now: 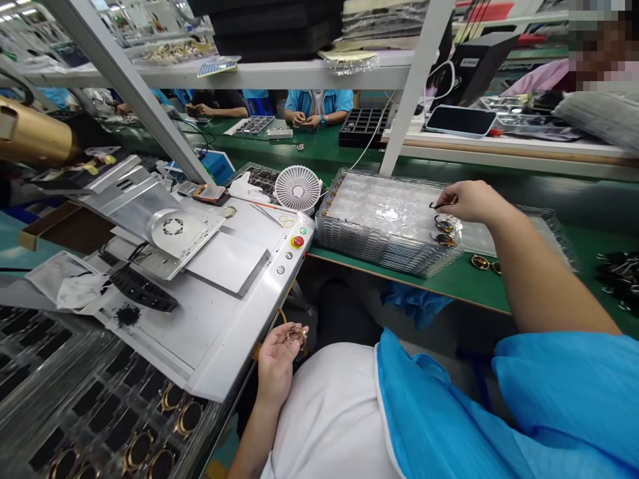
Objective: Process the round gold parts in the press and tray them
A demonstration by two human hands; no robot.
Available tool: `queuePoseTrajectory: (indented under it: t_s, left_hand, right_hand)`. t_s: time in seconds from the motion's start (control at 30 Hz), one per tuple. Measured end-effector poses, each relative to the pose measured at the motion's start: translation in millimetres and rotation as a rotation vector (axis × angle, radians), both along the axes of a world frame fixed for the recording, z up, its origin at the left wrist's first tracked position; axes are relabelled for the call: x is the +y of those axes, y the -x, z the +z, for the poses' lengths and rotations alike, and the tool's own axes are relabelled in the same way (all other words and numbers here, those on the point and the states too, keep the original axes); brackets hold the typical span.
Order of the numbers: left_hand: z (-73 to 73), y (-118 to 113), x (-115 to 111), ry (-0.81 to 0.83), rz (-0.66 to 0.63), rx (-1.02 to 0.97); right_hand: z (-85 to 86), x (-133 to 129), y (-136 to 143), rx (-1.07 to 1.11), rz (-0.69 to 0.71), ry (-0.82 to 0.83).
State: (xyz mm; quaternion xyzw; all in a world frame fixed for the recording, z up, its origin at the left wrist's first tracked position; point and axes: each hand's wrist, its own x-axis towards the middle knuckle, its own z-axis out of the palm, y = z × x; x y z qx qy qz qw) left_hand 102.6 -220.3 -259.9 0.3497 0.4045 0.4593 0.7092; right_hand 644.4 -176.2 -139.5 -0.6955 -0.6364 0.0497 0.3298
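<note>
My left hand is held low beside the machine, palm up, its fingers curled round a gold ring-shaped watch case. My right hand reaches over a stack of clear plastic trays. Its thumb and forefinger pinch a small dark curved part, mostly covered by the fingers, so its kind is unclear. Just below it, watch cases with dark rims sit along the right edge of the top tray. More amber-toned round cases lie on the green bench by the stack.
A white machine with a red stop button and a round metal fixture stands left. Behind it are tweezers and a white fan. Trays of gold-rimmed watch cases fill the lower left. A shelf post rises behind the stack.
</note>
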Motion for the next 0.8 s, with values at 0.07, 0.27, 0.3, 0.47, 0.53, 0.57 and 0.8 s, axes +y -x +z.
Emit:
queuePoseTrajectory:
  t_s: [0.07, 0.27, 0.3, 0.47, 0.53, 0.57, 0.8]
  left_hand:
    - [7.5, -3.0, -0.7, 0.011, -0.055, -0.027]
    - [45.1, -11.6, 2.6, 0.022, -0.344, -0.119]
    - [49.1, -10.1, 3.3, 0.031, -0.376, -0.135]
    - [50.2, 4.3, -2.6, -0.008, -0.262, -0.122]
    - [45.4, 7.0, -8.9, -0.040, -0.158, -0.096]
    - [42.9, 7.1, -12.3, -0.046, -0.127, -0.082]
    - [34.5, 0.4, -24.4, -0.094, -0.131, -0.067]
  right_hand:
    - [-0.5, -1.1, 49.4, 0.022, 0.093, -0.068]
    - [-24.0, -4.4, 234.3, 0.324, 0.807, -0.064]
    - [-28.0, -3.9, 256.0, 0.382, 0.907, -0.063]
    - [-50.6, 2.3, 312.6, 0.612, 1.021, -0.068]
    - [-61.6, 0.7, 325.0, 0.788, 0.910, 0.019]
    - [-66.8, -1.5, 331.1, 0.869, 0.843, 0.076]
    - [-80.0, -14.7, 357.4, 0.785, 0.564, -0.054]
